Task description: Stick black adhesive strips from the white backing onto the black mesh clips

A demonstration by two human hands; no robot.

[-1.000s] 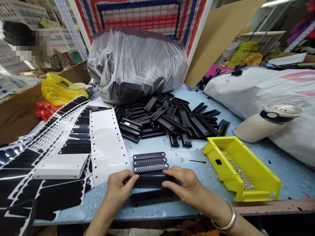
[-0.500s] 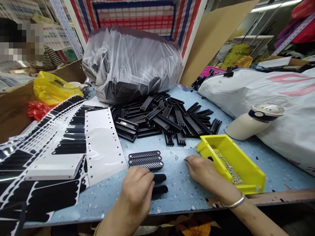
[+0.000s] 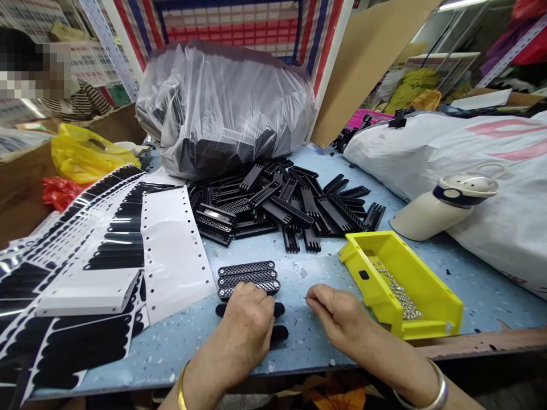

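My left hand (image 3: 250,322) is closed, knuckles up, over two smooth black round-ended bars, the upper one (image 3: 278,310) and the lower one (image 3: 280,333). Its fingertips are hidden, so what they grip does not show. Just beyond lie three black bars with a diamond pattern (image 3: 248,279), side by side, a silvery dot at each end. To their right my right hand (image 3: 339,316) is closed in a pinch above the table, a tiny dark tip at its fingers. The yellow bin (image 3: 431,290) beside it holds many small silvery pieces (image 3: 399,293).
A heap of black slotted bars (image 3: 277,205) lies behind, before a plastic-wrapped bundle (image 3: 231,102). White sheets with black strips (image 3: 85,341) cover the left side. A cream bottle (image 3: 431,210) leans against a white sack (image 3: 482,142) at right. A person in stripes (image 3: 81,102) is at far left.
My right hand has moved left, away from the yellow bin, and its fingers are now pinched. My left hand has shifted slightly over the smooth black bars. The view has shifted a little.
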